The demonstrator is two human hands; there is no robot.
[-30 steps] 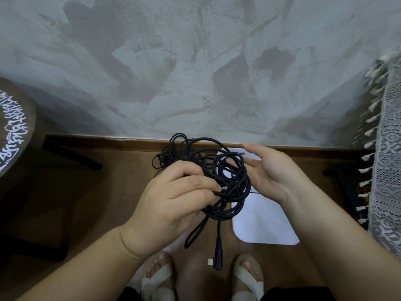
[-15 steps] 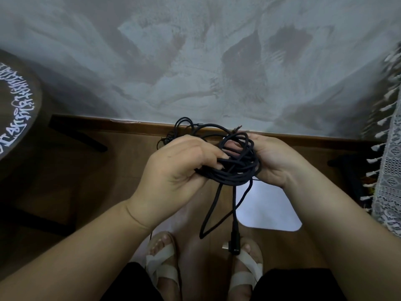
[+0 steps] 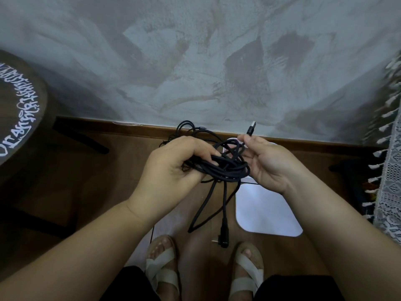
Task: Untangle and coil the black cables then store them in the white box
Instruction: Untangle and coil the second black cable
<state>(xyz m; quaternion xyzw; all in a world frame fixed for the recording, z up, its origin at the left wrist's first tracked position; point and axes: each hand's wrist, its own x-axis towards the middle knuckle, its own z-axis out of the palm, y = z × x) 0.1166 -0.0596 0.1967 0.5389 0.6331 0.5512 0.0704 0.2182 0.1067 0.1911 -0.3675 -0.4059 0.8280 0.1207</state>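
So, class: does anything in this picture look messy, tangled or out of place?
The black cables are a tangled knot gripped in the left hand, not coiled. The right hand pinches one USB plug; an angled plug dangles loose below.

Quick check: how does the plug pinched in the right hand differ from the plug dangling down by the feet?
The upper plug is pinched at its base by the right hand and points up toward the wall; the lower plug hangs free below the cable bundle gripped by the left hand. The upper plug is straight with a silver tip; the lower plug is angled, its small tip sticking out sideways. Both are black.
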